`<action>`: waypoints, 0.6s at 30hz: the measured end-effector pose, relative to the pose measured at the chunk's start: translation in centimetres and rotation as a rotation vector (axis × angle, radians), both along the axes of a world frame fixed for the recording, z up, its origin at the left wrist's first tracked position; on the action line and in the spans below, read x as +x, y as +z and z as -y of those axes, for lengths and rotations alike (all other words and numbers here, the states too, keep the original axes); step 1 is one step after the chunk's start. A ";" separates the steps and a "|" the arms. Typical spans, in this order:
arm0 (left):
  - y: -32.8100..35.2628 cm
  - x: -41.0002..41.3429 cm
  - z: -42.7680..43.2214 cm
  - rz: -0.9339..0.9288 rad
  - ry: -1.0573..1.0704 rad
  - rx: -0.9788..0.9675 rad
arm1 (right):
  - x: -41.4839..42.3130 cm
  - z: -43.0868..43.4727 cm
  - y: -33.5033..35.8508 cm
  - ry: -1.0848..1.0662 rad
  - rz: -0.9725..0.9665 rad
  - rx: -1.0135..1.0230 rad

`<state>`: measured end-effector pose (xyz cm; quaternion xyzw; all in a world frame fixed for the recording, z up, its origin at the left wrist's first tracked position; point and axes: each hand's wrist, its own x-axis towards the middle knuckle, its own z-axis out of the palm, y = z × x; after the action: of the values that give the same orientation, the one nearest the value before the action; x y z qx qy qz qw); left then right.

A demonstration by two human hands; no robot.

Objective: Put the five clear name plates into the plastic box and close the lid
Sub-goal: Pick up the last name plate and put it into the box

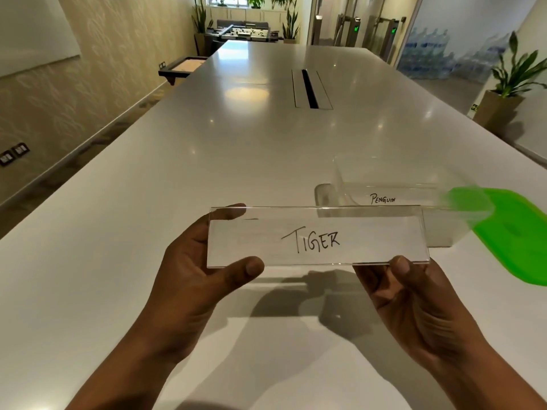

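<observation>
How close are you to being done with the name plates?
The Penguin plate looks already inside the clear box. The left hand and right hand hold the Tiger plate. Other plates aren't in view, and the green lid lies beside the box, not on yet.

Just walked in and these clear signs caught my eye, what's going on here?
A person holds the clear name plate marked TIGER above the white table, the left hand pinching its left end and the right hand its right end. Just beyond stands the open clear plastic box, with a plate marked PENGUIN apparently already inside. The green lid lies on the table beside the box, not yet on.
</observation>
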<state>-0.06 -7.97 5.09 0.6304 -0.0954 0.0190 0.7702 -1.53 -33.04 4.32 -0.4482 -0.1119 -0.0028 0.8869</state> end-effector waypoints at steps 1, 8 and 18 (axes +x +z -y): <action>0.0 0.0 0.1 0.001 -0.002 -0.004 | -0.1 0.1 0.1 -0.001 0.001 -0.005; 0.2 -0.1 0.6 0.007 -0.016 -0.025 | -0.3 0.9 -0.6 -0.035 -0.063 -0.027; 0.3 -0.2 0.8 0.005 -0.021 -0.042 | -0.7 1.1 -0.8 -0.065 -0.060 -0.063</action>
<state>-0.27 -8.73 5.36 0.6128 -0.1035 0.0144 0.7833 -2.19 -34.19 3.53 -0.4794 -0.0706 -0.0148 0.8746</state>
